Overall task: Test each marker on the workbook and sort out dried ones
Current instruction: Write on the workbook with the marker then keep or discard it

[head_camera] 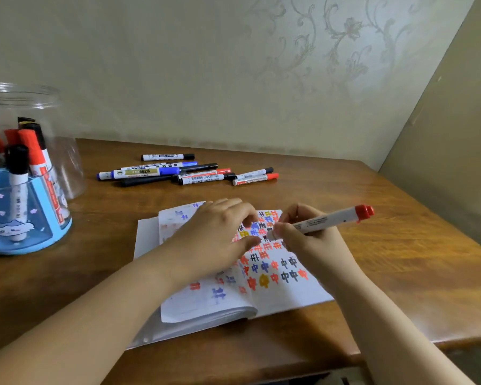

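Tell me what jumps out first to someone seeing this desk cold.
The open workbook in the middle of the desk, its page crowded with red, blue, black and yellow characters. Over it the right hand holds a red marker, and the left hand rests on the page. A loose pile of markers lies behind; a clear jar holds more at far left.

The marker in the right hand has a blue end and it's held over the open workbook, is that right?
Not quite. The head view shows the marker in the right hand has a red end, not blue. It is held over the open workbook, as you said.
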A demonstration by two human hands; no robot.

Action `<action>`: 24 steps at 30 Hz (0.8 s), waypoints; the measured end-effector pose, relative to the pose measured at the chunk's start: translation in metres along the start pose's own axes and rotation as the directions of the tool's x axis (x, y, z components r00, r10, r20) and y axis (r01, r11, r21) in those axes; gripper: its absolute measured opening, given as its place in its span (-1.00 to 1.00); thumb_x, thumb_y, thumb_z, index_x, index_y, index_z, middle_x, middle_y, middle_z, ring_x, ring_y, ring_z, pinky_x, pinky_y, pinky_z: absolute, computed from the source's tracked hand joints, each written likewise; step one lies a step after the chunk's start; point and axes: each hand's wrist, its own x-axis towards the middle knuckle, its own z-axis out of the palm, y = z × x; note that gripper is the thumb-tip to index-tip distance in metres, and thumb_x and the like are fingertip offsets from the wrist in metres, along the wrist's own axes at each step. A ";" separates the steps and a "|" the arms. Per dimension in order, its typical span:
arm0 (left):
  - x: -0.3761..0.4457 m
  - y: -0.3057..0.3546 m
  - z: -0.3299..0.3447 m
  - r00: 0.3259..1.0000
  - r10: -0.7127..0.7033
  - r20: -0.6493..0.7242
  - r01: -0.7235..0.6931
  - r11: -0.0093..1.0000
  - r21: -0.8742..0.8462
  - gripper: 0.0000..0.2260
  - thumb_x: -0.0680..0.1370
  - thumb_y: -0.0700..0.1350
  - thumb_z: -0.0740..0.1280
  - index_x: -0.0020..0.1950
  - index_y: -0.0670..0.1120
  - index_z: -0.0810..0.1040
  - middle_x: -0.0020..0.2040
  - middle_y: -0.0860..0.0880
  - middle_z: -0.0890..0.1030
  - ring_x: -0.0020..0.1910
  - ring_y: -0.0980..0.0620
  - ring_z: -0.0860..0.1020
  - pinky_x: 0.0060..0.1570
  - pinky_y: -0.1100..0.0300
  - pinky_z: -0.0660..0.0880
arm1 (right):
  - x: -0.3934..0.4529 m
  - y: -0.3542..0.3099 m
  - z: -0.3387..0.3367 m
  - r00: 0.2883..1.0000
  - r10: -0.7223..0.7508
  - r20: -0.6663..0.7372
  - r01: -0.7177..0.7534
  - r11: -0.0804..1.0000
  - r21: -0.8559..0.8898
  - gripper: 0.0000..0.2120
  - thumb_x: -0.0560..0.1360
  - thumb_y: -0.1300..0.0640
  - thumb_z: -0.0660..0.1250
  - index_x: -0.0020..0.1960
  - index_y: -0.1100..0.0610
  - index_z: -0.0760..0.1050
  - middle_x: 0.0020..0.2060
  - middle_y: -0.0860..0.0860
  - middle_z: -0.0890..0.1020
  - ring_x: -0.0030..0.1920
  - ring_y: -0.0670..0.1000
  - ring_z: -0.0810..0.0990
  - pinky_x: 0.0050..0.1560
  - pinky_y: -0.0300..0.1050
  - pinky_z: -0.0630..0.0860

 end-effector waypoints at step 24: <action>-0.031 -0.017 0.019 0.941 -0.001 0.339 0.018 0.999 -0.047 -0.72 0.59 -0.14 0.17 0.08 0.19 0.59 0.00 0.26 0.34 0.15 0.25 0.23 0.17 0.29 0.09 | -0.046 0.029 0.018 0.992 -0.041 0.123 0.060 0.985 -0.159 -0.69 0.41 0.15 0.47 -0.37 0.19 0.40 -0.45 0.02 0.50 -0.44 -0.14 0.42 -0.45 -0.36 0.29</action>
